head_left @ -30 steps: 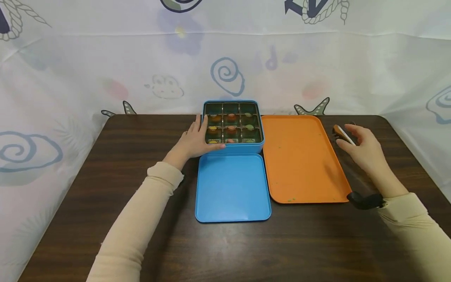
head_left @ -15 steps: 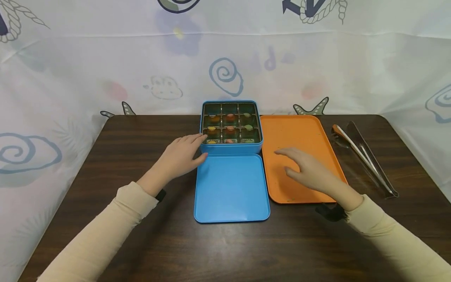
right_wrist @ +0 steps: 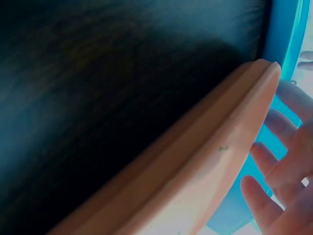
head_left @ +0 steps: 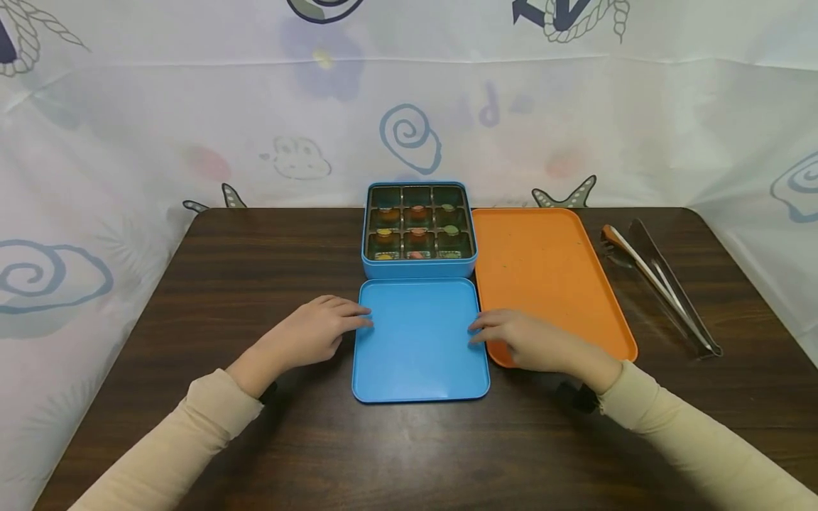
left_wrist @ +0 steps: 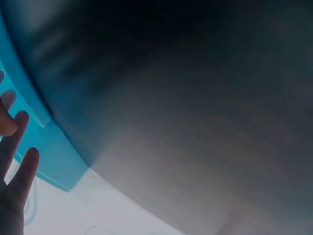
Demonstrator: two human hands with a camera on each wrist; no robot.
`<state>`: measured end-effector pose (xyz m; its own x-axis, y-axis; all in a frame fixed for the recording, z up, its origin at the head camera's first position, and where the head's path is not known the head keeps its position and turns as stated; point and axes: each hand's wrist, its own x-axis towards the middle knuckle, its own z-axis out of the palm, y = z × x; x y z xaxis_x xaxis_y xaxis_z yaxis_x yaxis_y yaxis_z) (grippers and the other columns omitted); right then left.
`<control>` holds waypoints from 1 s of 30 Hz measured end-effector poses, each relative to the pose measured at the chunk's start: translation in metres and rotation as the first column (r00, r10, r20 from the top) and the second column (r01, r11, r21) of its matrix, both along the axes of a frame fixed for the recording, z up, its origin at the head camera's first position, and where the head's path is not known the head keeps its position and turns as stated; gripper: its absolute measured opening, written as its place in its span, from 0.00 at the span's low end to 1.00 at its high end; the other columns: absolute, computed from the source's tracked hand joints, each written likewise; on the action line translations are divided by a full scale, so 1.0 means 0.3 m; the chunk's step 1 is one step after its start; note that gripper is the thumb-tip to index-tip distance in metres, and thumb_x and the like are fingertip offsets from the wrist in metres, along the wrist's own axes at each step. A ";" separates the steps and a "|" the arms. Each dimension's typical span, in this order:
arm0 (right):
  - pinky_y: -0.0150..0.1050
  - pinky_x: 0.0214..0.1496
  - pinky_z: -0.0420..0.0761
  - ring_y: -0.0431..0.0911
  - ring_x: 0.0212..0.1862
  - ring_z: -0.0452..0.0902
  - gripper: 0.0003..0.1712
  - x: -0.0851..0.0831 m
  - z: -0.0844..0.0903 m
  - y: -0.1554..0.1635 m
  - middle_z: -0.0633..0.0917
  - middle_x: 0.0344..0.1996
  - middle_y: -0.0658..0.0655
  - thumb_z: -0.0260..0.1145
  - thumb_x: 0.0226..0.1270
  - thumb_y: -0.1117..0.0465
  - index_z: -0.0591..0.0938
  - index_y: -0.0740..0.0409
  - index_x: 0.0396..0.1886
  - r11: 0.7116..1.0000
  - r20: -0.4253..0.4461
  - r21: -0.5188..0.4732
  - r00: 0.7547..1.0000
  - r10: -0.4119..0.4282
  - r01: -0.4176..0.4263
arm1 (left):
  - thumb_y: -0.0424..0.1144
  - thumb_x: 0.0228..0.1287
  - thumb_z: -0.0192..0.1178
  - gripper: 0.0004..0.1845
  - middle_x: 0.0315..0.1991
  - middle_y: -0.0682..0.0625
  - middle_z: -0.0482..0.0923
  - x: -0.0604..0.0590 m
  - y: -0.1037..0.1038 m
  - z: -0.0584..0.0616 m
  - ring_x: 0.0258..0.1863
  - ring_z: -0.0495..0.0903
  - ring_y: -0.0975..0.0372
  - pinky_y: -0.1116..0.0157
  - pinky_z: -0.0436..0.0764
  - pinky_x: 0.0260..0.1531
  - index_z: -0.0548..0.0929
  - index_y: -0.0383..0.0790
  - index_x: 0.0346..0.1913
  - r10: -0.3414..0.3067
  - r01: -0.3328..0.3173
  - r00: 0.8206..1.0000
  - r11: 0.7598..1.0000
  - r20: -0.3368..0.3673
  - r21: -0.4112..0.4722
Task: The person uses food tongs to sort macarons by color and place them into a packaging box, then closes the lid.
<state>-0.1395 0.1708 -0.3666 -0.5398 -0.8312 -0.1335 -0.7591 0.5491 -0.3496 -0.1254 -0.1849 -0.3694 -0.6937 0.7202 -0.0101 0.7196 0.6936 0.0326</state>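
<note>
A shallow blue square lid or tray [head_left: 418,355] lies flat on the table. Behind it stands a blue tin [head_left: 418,269] with a divided insert; small yellow, orange and green pieces show in several compartments. At the shallow piece's left edge is my left hand [head_left: 318,328], its fingertips over the rim and its fingers loosely extended. My right hand [head_left: 527,342] reaches across the orange tray's near corner, fingertips at the right rim of the blue piece. In the right wrist view, spread fingers [right_wrist: 259,196] sit beside the orange rim. Neither hand grips anything.
An orange tray [head_left: 549,270] touches the blue pieces on their right, with small green specks on its surface. Metal tongs [head_left: 671,298] with an orange-brown tip lie right of it. A patterned white cloth [head_left: 255,106] hangs behind the dark wooden table [head_left: 409,454].
My right hand let go of the tongs, leaving them on the table, and moved left to the shallow blue piece. My left hand left the tin and came down to that piece's left edge.
</note>
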 end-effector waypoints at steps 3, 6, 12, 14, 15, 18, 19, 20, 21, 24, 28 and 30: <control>0.52 0.62 0.75 0.57 0.62 0.72 0.30 0.000 -0.005 -0.008 0.81 0.55 0.59 0.55 0.50 0.86 0.86 0.57 0.46 1.000 0.016 0.014 1.000 -0.005 0.005 | 0.23 0.59 0.56 0.21 0.57 0.46 0.80 0.005 -0.014 -0.017 0.56 0.79 0.52 0.51 0.75 0.58 0.84 0.44 0.52 0.014 -0.015 0.999 1.000 0.030 0.019; 0.54 0.64 0.73 0.59 0.64 0.71 0.29 0.000 -0.006 -0.015 0.82 0.54 0.58 0.55 0.50 0.86 0.87 0.56 0.42 1.000 0.023 0.016 1.000 -0.017 0.017 | 0.22 0.58 0.55 0.21 0.57 0.46 0.80 0.011 -0.026 -0.026 0.57 0.78 0.51 0.50 0.74 0.59 0.84 0.44 0.52 0.035 -0.038 0.997 0.998 0.063 0.047; 0.54 0.65 0.72 0.58 0.64 0.71 0.28 0.002 -0.006 -0.021 0.83 0.49 0.55 0.55 0.51 0.85 0.87 0.52 0.36 1.000 0.004 0.005 1.000 -0.011 0.011 | 0.21 0.56 0.55 0.21 0.58 0.47 0.79 0.013 -0.045 -0.037 0.57 0.79 0.51 0.49 0.74 0.59 0.85 0.46 0.48 0.052 -0.056 0.997 0.995 0.059 0.078; 0.53 0.64 0.72 0.58 0.63 0.72 0.27 0.001 -0.008 -0.021 0.83 0.48 0.55 0.55 0.51 0.85 0.87 0.51 0.35 1.000 -0.004 -0.013 1.000 0.005 -0.005 | 0.20 0.56 0.55 0.21 0.58 0.48 0.79 0.014 -0.052 -0.040 0.57 0.79 0.51 0.49 0.73 0.59 0.84 0.47 0.46 0.051 -0.056 0.997 0.995 0.058 0.080; 0.53 0.63 0.73 0.58 0.63 0.72 0.27 0.001 -0.009 -0.020 0.83 0.48 0.55 0.55 0.51 0.85 0.87 0.51 0.35 1.000 -0.006 -0.025 1.000 0.014 -0.014 | 0.20 0.56 0.56 0.21 0.58 0.48 0.79 0.014 -0.055 -0.040 0.57 0.79 0.52 0.49 0.73 0.60 0.84 0.47 0.46 0.054 -0.059 0.997 0.995 0.062 0.084; 0.52 0.61 0.75 0.58 0.62 0.73 0.28 -0.003 -0.014 -0.015 0.82 0.46 0.56 0.53 0.48 0.87 0.85 0.53 0.34 0.994 -0.011 -0.096 0.999 0.041 -0.042 | 0.19 0.54 0.55 0.21 0.57 0.48 0.79 0.016 -0.065 -0.040 0.57 0.78 0.52 0.48 0.73 0.60 0.83 0.47 0.44 0.067 -0.078 0.993 0.989 0.094 0.128; 0.51 0.60 0.76 0.58 0.62 0.74 0.28 -0.005 -0.015 -0.014 0.82 0.46 0.56 0.52 0.48 0.87 0.84 0.54 0.33 0.991 -0.014 -0.125 0.999 0.048 -0.049 | 0.19 0.54 0.55 0.21 0.56 0.48 0.79 0.016 -0.068 -0.038 0.57 0.78 0.52 0.47 0.72 0.60 0.83 0.47 0.42 0.076 -0.093 0.991 0.984 0.114 0.153; 0.51 0.59 0.77 0.59 0.61 0.74 0.28 -0.007 -0.014 -0.013 0.82 0.45 0.57 0.52 0.47 0.88 0.83 0.54 0.33 0.987 -0.012 -0.153 0.999 0.050 -0.051 | 0.18 0.53 0.54 0.21 0.55 0.48 0.79 0.015 -0.071 -0.034 0.56 0.78 0.52 0.47 0.72 0.60 0.82 0.47 0.41 0.082 -0.105 0.988 0.978 0.131 0.181; 0.50 0.58 0.77 0.59 0.61 0.74 0.27 -0.008 -0.012 -0.012 0.81 0.45 0.57 0.52 0.46 0.88 0.82 0.55 0.32 0.983 -0.002 -0.176 0.999 0.046 -0.045 | 0.17 0.52 0.54 0.21 0.54 0.48 0.80 0.014 -0.073 -0.029 0.56 0.78 0.52 0.46 0.72 0.59 0.82 0.46 0.40 0.087 -0.118 0.985 0.970 0.151 0.211; 0.50 0.58 0.77 0.60 0.63 0.73 0.24 -0.012 0.006 -0.010 0.81 0.47 0.58 0.54 0.50 0.87 0.78 0.55 0.32 0.975 0.058 -0.221 0.998 0.010 0.004 | 0.15 0.49 0.51 0.22 0.51 0.48 0.79 0.005 -0.076 -0.006 0.53 0.78 0.52 0.45 0.73 0.56 0.79 0.45 0.38 0.093 -0.154 0.973 0.943 0.213 0.296; 0.51 0.58 0.78 0.59 0.62 0.73 0.19 -0.012 0.040 -0.009 0.81 0.51 0.59 0.63 0.55 0.81 0.72 0.55 0.35 0.966 0.119 -0.243 0.991 -0.063 0.091 | 0.13 0.49 0.51 0.23 0.49 0.47 0.78 -0.007 -0.076 0.034 0.57 0.75 0.48 0.46 0.75 0.53 0.77 0.43 0.40 0.094 -0.210 0.950 0.898 0.298 0.386; 0.50 0.56 0.79 0.58 0.59 0.75 0.19 -0.011 0.054 -0.007 0.81 0.51 0.60 0.64 0.56 0.79 0.69 0.55 0.35 0.956 0.116 -0.270 0.989 -0.091 0.119 | 0.13 0.51 0.53 0.21 0.49 0.45 0.77 -0.011 -0.073 0.052 0.60 0.73 0.46 0.45 0.75 0.55 0.76 0.40 0.42 0.098 -0.244 0.937 0.870 0.336 0.427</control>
